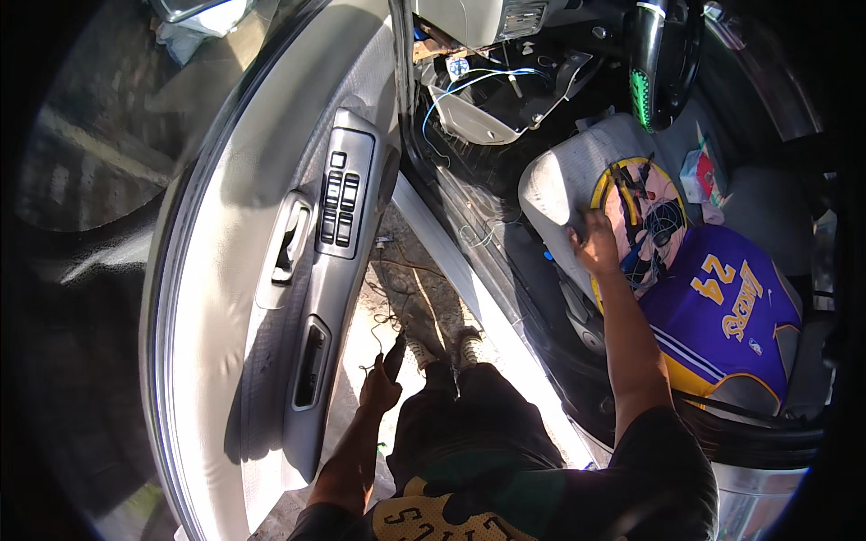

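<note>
My left hand [381, 389] is closed round a slim dark object [395, 353] low between the door and the car's sill. A thin dark cord [382, 322] runs up from about there; the object's kind is too dark to make out. Over on the driver's seat [559, 185], my right hand [595, 245] reaches out with fingers apart, at the left edge of a round yellow-rimmed mat or tray [675, 191]. Several dark tools and loose wires lie on it, too tangled to name. A purple and yellow jersey [713, 302] is draped over the seat beside it.
The open car door [244, 298] with its window switches [337, 212] stands on my left. Ahead, a light-coloured dashboard panel [483, 122] hangs loose with blue-white wires [478, 79]. A steering wheel [642, 72] is at upper right. A small packet [699, 180] lies behind the mat.
</note>
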